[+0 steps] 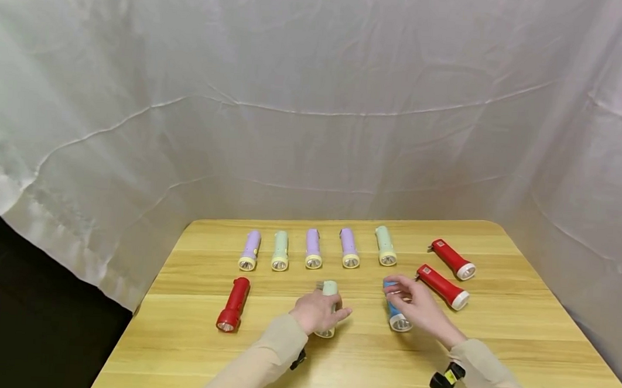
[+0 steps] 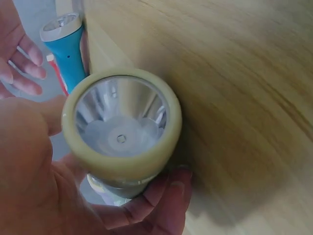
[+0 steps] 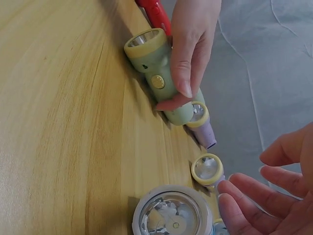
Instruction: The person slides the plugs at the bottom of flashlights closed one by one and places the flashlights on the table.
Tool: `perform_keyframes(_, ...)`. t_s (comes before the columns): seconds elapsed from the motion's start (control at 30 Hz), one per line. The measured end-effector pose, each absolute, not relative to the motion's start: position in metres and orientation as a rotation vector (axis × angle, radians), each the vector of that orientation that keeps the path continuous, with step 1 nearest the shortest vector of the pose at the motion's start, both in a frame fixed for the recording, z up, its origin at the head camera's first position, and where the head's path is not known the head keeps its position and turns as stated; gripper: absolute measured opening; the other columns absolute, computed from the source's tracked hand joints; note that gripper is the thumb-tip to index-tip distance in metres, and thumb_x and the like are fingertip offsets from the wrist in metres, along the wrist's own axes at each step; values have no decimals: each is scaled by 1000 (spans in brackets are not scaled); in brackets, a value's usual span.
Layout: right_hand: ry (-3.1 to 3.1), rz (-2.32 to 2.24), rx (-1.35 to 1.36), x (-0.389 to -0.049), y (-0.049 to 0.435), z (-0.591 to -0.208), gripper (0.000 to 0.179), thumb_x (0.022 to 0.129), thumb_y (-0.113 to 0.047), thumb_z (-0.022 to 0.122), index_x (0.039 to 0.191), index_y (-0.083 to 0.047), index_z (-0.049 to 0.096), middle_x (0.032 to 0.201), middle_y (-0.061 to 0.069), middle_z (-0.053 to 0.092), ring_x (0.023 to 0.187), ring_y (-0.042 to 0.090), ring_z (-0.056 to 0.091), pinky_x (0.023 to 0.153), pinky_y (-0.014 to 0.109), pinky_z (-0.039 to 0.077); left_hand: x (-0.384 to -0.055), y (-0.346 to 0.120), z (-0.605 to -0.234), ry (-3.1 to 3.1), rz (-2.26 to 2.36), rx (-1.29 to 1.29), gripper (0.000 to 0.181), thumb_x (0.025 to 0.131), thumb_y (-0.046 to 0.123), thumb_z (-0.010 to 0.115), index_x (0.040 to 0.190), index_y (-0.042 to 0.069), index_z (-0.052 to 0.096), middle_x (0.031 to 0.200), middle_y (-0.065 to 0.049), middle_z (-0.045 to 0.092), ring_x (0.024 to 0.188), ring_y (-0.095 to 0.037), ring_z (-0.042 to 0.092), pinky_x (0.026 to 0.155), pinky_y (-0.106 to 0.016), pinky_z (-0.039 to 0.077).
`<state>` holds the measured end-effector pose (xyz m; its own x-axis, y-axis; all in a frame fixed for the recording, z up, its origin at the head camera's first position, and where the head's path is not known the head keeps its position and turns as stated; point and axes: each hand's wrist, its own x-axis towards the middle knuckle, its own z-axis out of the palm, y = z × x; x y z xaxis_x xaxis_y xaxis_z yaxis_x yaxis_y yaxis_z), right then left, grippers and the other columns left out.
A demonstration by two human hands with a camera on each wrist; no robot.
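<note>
My left hand [image 1: 318,311] grips a pale green flashlight [image 1: 330,287] with a cream rim, lying near the middle of the table. In the left wrist view its lens [image 2: 121,122] faces the camera, with fingers along one side of the body. The right wrist view shows the thumb and a finger on either side of this green flashlight [image 3: 161,73]. Over a blue flashlight [image 1: 400,323] with a white rim hovers my right hand [image 1: 416,305], fingers spread and loosely bent. In the right wrist view those fingers [image 3: 259,200] hold nothing.
A row of purple flashlights [image 1: 313,244] and green flashlights [image 1: 280,248] lies along the table's back. One red flashlight [image 1: 235,301] is at left. Two red flashlights [image 1: 443,286] lie slanted at right. Grey cloth [image 1: 345,149] hangs behind the wooden table [image 1: 176,339].
</note>
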<state>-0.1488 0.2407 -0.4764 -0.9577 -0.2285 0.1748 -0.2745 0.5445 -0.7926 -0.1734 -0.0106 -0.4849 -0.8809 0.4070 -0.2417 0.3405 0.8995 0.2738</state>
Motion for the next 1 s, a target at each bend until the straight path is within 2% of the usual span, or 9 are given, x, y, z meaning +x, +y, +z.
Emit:
perform_keyframes(0.3,-2697,1418,461,-148,239,-479,31,95,-1,62,125,5,62,111,25,73,98,32,73,84,22,58,-175,-16,-494,2813,438,603,27,102,51,51,106,27,63,105,-11,64,78,-19,54,60,-34,46)
perform_keyframes(0.47,-2666,1426,514,-147,239,-480,32,93,1,62,124,9,60,108,25,73,97,25,73,82,21,59,-176,-22,-498,2848,601,664,21,102,44,55,109,25,61,109,-14,60,70,-17,50,55,-29,41)
perform_keyframes(0.57,-2671,1422,510,-147,238,-482,32,93,1,62,124,8,60,108,25,73,97,22,73,82,21,58,-177,-26,-499,2862,685,707,19,102,41,56,108,23,60,102,-12,57,67,-15,48,52,-27,39)
perform_keyframes(0.73,-2690,1407,471,-147,236,-484,31,93,0,62,124,7,61,108,25,73,97,31,73,82,20,58,-178,-31,-503,2894,783,792,15,102,32,58,110,20,59,95,-8,52,63,-11,45,48,-23,38)
perform_keyframes(0.9,-2699,1386,476,-148,236,-485,31,93,1,61,124,7,61,108,25,73,97,36,72,82,21,58,-178,-32,-504,2934,859,878,10,104,23,56,113,20,58,97,-8,53,64,-9,44,48,-19,37)
perform_keyframes(1.0,-2701,1387,473,-148,236,-485,31,93,1,61,124,6,61,108,24,74,98,37,72,82,21,58,-178,-33,-502,2938,915,889,16,103,22,56,119,21,57,101,-9,57,64,-9,47,49,-19,38)
